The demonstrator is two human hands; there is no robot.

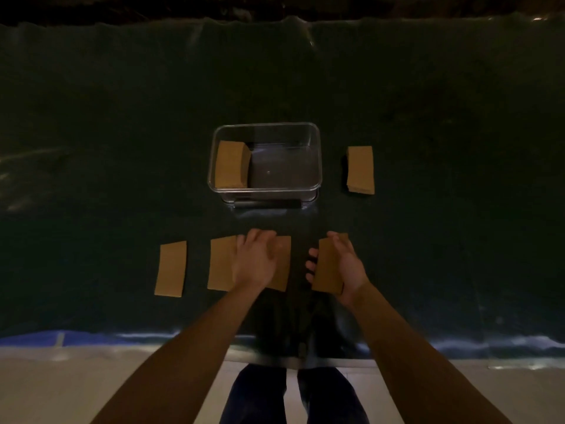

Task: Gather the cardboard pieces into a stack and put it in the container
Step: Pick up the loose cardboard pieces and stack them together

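A clear plastic container [316,154] stands mid-table with a stack of brown cardboard pieces [230,164] in its left half. My right hand [345,267] grips a cardboard piece [327,269], lifted and tilted on its side. My left hand [255,260] lies flat, palm down, over a cardboard piece [282,263] on the table. Just left of it lies another piece [221,263], partly under the hand, and a third piece [171,268] lies further left. A separate cardboard stack [360,169] sits to the right of the container.
A dark green cloth [122,117] covers the table. Its near edge [153,336] runs below my forearms, with a pale floor and my legs beyond it.
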